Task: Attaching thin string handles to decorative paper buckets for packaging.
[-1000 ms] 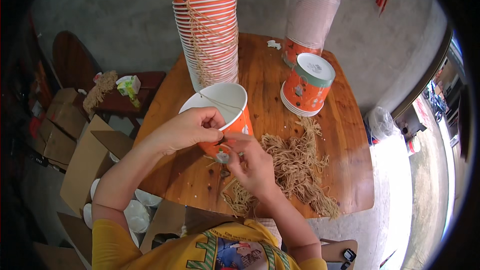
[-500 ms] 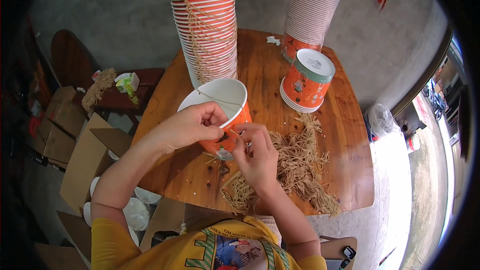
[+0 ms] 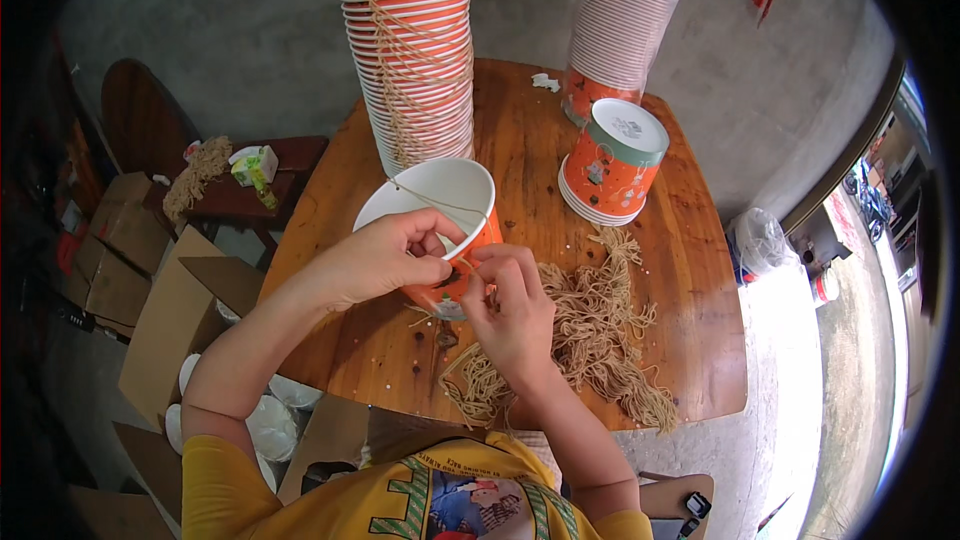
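An orange paper bucket (image 3: 437, 180) with a white inside stands tilted on the table in front of me, a thin tan cord across its mouth. My left hand (image 3: 405, 250) grips its near rim, fingers inside and thumb on the outer wall. Against the bucket's right side, my right hand (image 3: 510, 305) has thumb and fingers pinched together on the cord's end, which is mostly hidden by the fingers. Just right of that hand lies a loose heap of tan cords (image 3: 600, 330).
A tall stack of orange buckets (image 3: 420, 70), draped with cords, stands behind. Upturned buckets (image 3: 612, 165) and a plastic-wrapped stack (image 3: 625, 20) are at the back right of the wooden table (image 3: 690, 340). An open carton (image 3: 165, 330) holding white-bottomed buckets is at lower left.
My hands keep their places at the bucket's rim. The right hand's fingers have shifted very slightly against the bucket wall.
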Demonstrator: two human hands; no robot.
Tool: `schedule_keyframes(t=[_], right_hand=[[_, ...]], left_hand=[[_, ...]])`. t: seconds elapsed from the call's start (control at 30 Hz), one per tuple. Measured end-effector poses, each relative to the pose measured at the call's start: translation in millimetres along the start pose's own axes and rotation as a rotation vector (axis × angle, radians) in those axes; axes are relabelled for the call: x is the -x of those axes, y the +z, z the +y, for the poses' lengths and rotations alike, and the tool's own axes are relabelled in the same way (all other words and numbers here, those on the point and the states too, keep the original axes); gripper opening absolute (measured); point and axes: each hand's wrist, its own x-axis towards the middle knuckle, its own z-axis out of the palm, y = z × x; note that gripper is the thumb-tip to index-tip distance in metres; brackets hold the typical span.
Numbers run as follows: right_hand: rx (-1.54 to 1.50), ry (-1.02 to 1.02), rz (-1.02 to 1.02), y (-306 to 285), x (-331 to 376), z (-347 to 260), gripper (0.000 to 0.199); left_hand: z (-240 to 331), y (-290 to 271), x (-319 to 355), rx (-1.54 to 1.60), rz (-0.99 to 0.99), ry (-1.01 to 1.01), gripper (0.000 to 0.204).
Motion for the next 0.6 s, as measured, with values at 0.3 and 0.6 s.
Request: schedule_keyframes(t=[0.3,0.6], right_hand=[[0.03,-0.015,0.023,2,1,3,0.02],[-0.096,0.111,-0.026,6,11,13,0.014]], left_hand=[[3,8,-2,0.031,-0.001,-0.039,0.028],[-24,11,-16,-0.228,0.007,0.092,0.014]])
